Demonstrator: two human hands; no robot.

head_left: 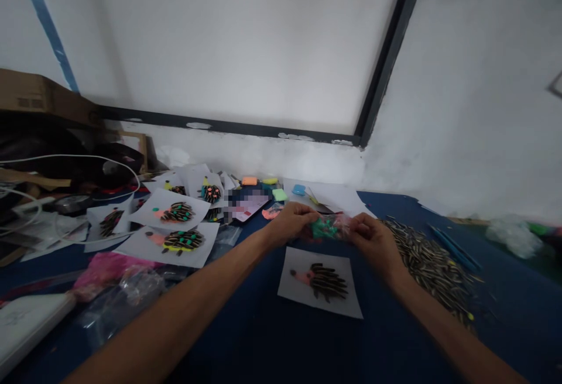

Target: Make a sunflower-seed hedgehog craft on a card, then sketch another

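Observation:
Between my two hands is a small clear plastic packet (330,227) with green and pinkish contents, blurred in part. My left hand (292,222) pinches its left end, and my right hand (376,243) grips the right end, fingers closed. Just below them on the blue table lies a white paper card (355,303) bearing a hedgehog (327,281) with a pink face and dark striped spines. Right beside my right forearm spreads a heap of dark striped sticks (432,267).
Finished-looking hedgehog cards (127,248) overlap at the left, near crumpled clear bags (140,290) and a pink bag (103,273). Clay blocks (279,195), a phone-like device (251,204) and papers line the back. Blue tweezers-like tools (456,249) lie far right.

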